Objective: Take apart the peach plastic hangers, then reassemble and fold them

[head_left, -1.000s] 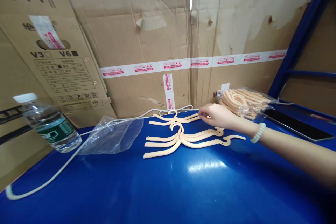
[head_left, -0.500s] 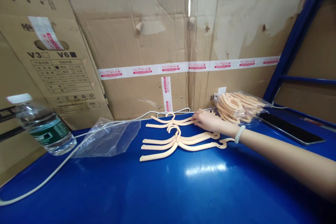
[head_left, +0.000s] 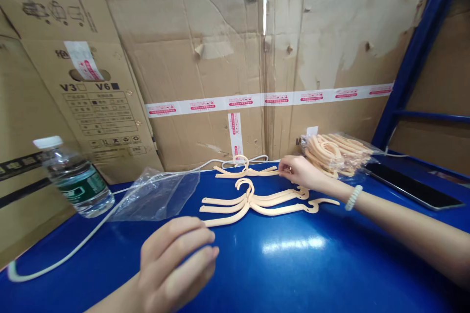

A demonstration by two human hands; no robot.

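- Now the left hand [head_left: 178,264], out of view in both earlier frames, is over the near left part of the blue bench [head_left: 257,279].
- Its fingers are loosely bent, partly open, with nothing visible in their hold; it overlaps the left end of the nearest front hanger, and I cannot tell whether they touch.
- The right hand [head_left: 303,172], wearing a pale beaded bracelet [head_left: 353,198], has its fingers pinched at the right end of the rear hangers [head_left: 230,174], as it did half a second ago.
- Those rear hangers lie toward the back of the bench; their left arms, spread apart in the earlier frame, now sit almost together, and a gap has opened between them and the front hooks.
- Nearer the person, the front hangers [head_left: 277,211] lie in a row, their hooks crowded together at the middle, much as before.
- Beyond the right wrist sit more peach hangers in a clear bag [head_left: 332,151], beside a black phone [head_left: 414,187].
- At left, a water bottle [head_left: 82,188], a flat plastic bag [head_left: 152,200] and a white cable [head_left: 86,240] remain in place.
- The camera now tips higher, showing the top edge of the cardboard [head_left: 205,73].
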